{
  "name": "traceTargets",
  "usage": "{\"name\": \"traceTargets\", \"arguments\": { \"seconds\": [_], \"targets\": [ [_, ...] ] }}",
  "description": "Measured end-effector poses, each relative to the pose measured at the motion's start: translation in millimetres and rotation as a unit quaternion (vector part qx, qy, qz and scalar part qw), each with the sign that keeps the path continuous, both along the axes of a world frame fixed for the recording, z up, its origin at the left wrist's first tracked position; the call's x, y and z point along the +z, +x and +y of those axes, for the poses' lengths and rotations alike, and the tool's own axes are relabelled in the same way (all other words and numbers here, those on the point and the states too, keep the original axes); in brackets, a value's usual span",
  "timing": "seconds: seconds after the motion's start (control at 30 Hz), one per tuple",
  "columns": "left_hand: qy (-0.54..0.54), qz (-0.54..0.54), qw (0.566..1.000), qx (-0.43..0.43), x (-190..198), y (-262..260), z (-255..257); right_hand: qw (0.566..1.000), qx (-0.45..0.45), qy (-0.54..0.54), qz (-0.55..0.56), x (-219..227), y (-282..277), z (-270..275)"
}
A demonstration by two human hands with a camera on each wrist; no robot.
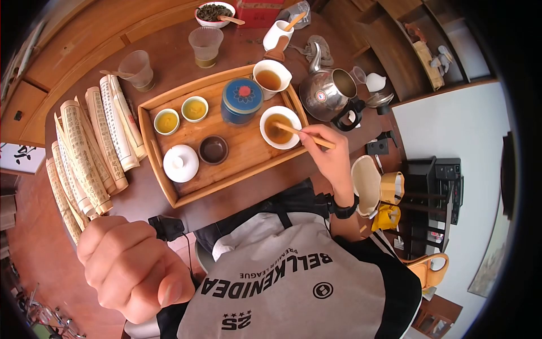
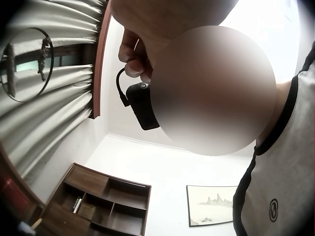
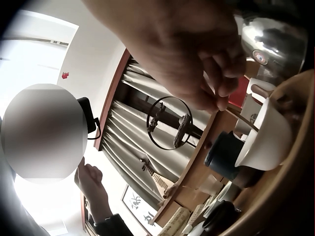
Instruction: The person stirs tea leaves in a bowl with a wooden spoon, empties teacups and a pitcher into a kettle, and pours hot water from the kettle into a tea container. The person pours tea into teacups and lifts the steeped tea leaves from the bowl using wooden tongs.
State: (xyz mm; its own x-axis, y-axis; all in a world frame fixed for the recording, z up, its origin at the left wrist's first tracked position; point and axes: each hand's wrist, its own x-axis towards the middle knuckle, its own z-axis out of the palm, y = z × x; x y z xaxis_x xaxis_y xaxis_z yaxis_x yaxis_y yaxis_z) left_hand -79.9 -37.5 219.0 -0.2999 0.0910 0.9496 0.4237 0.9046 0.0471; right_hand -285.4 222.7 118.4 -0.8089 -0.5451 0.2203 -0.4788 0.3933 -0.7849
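My right hand [image 1: 332, 155] pinches a light wooden stick [image 1: 317, 139], its far end dipped in the amber tea of a white bowl [image 1: 297, 122]. This bowl stands at the right end of a wooden tray [image 1: 226, 190]. In the right wrist view the stick [image 3: 241, 118] slants from the fingertips into the bowl [image 3: 269, 140]. My left hand [image 1: 132, 268] is raised close to the head camera, fingers curled, with nothing visible in it. The left wrist view catches its fingers [image 2: 134, 66] beside a black head-worn camera [image 2: 141, 105].
The tray also holds a blue canister [image 1: 241, 101], a tea pitcher [image 1: 270, 79], two small cups of yellow tea, a dark cup [image 1: 213, 150] and a white lid [image 1: 180, 164]. A steel kettle [image 1: 324, 93] stands to the right; printed scrolls [image 1: 84, 152] lie left. Two glasses stand behind.
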Motion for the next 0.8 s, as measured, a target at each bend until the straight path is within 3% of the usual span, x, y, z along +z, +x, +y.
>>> {"name": "traceTargets", "arguments": {
  "seconds": [0.23,0.6,0.8],
  "targets": [
    [-0.002,-0.002,1.0,0.007,0,-1,1,0.998,-0.03,-0.032,-0.04,4,-2,6],
    [0.007,0.005,1.0,0.001,-1,-5,4,0.988,-0.093,-0.116,0.05,0,-1,8],
    [0.011,0.004,1.0,0.002,-3,-4,4,0.991,-0.087,-0.095,0.047,3,4,-4]
  ]
}}
